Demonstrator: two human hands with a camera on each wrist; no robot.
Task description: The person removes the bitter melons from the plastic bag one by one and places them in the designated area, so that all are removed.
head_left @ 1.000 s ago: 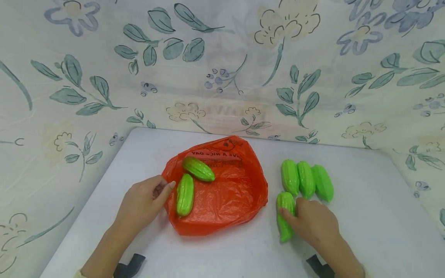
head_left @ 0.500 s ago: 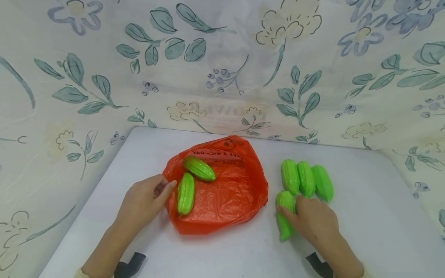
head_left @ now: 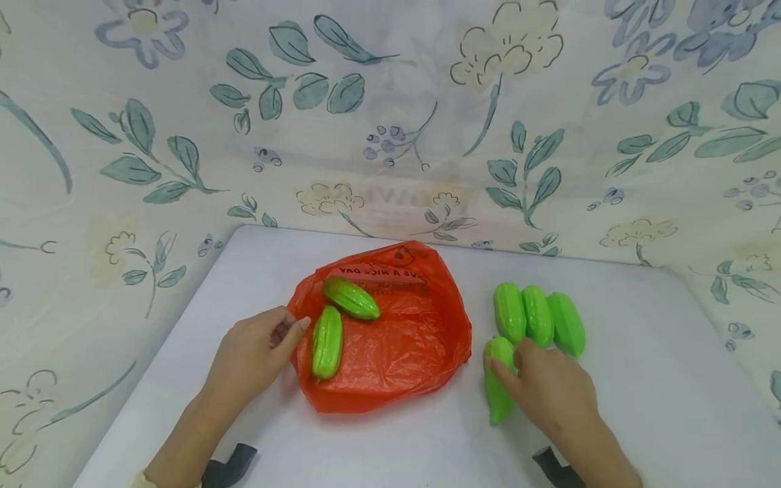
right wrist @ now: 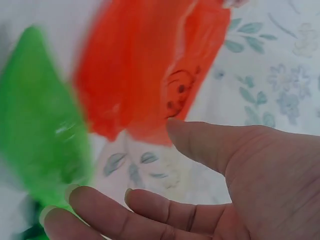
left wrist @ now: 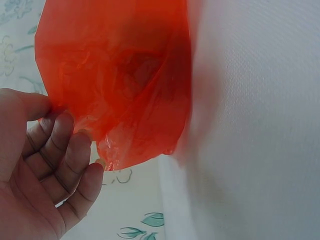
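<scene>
In the head view my left hand [head_left: 253, 352] pinches the left rim of a red plastic bag [head_left: 390, 352] between thumb and fingers. The bag lies open, with two ribbed green fruits [head_left: 327, 342], like star fruit, inside at the left. On the right, my right hand [head_left: 549, 386] is over another ribbed green fruit [head_left: 499, 383] lying on the table. The right wrist view shows its thumb apart from that fruit [right wrist: 42, 120], and the loosely extended fingertips at its lower end. Whether they touch it I cannot tell.
Behind the right hand, three more green fruits [head_left: 537, 316] lie side by side on the white table [head_left: 403, 451]. A flower-patterned cloth [head_left: 390, 102] hangs behind the table. Black wrist mounts [head_left: 232, 468] show below both hands.
The right thumb and fingers have loosened and lifted slightly from the nearest green fruit. The left hand and bag hold their place, apart from a slight shift of the view.
</scene>
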